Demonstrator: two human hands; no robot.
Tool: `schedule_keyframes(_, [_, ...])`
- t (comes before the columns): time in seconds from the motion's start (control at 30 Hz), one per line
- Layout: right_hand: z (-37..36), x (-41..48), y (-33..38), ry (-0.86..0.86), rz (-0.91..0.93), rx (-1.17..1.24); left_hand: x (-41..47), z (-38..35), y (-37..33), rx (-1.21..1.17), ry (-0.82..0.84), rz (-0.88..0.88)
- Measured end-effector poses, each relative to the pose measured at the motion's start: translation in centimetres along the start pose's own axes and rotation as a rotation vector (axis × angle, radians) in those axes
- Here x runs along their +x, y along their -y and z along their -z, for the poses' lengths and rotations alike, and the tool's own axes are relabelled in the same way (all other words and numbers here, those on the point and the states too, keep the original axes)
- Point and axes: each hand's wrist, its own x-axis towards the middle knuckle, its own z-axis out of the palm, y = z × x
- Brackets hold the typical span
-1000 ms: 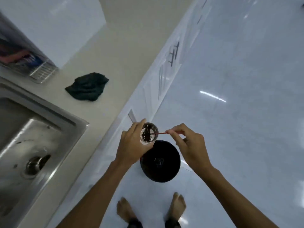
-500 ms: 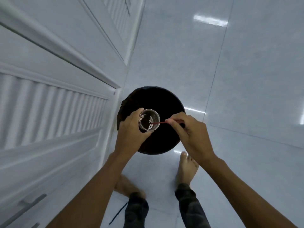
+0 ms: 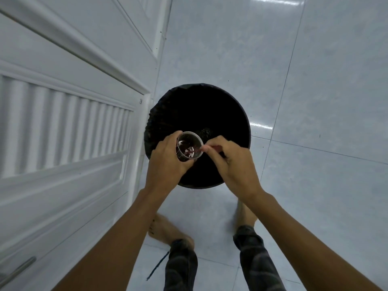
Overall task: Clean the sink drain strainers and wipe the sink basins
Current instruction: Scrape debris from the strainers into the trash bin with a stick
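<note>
My left hand (image 3: 168,162) grips a round metal drain strainer (image 3: 189,146), its open cup tilted toward me, with dark bits of debris inside. My right hand (image 3: 228,162) pinches a thin red stick (image 3: 210,147) whose tip pokes into the strainer at its right rim. Both hands hover over a black round trash bin (image 3: 222,114) lined with a dark bag. The sink is out of view.
White cabinet doors (image 3: 67,127) with ribbed panels run down the left, a metal handle (image 3: 17,269) at the bottom left. Glossy pale floor tiles (image 3: 315,101) spread to the right. My bare feet (image 3: 165,229) stand just behind the bin.
The view dropped from the counter and sink to the bin on the floor. Both hands came lower over the bin, and the stick went deeper into the strainer.
</note>
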Motion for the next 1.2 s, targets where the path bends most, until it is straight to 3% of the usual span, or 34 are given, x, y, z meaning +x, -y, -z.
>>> schedule_keyframes(0.2, [0.0, -0.1, 0.2, -0.092, -0.15, 0.082, -0.4, 0.3, -0.5, 0.004, -0.021, -0.013])
schedule_keyframes(0.33, [-0.6, -1.1, 1.0, -0.041, -0.104, 0.079, -0.7, 0.4, -0.9, -0.008, -0.045, -0.021])
schedule_keyframes(0.47, [-0.2, -0.6, 0.5, -0.184, -0.224, 0.123, -0.9, 0.4, -0.9, 0.005, -0.079, -0.019])
schedule_keyframes(0.63, [-1.5, -1.6, 2.4, -0.181, -0.173, 0.024, -0.7, 0.1, -1.1, 0.01, -0.098, -0.023])
schedule_keyframes(0.77, [-2.1, -1.4, 2.6, -0.263, -0.314, 0.064, -0.5, 0.2, -0.7, 0.056, -0.113, -0.029])
schedule_keyframes(0.93, [-2.6, -2.8, 3.3, -0.174, -0.223, 0.026, -0.3, 0.5, -0.1, 0.095, -0.082, -0.055])
schedule_keyframes(1.07, [-1.8, -1.8, 2.3, -0.211, -0.303, 0.019, -0.4, 0.8, 0.3, 0.117, -0.086, -0.067])
schedule_keyframes(1.2, [-1.7, -2.6, 2.8, -0.128, -0.186, 0.039, -0.5, 1.0, 0.3, 0.11, -0.062, -0.09])
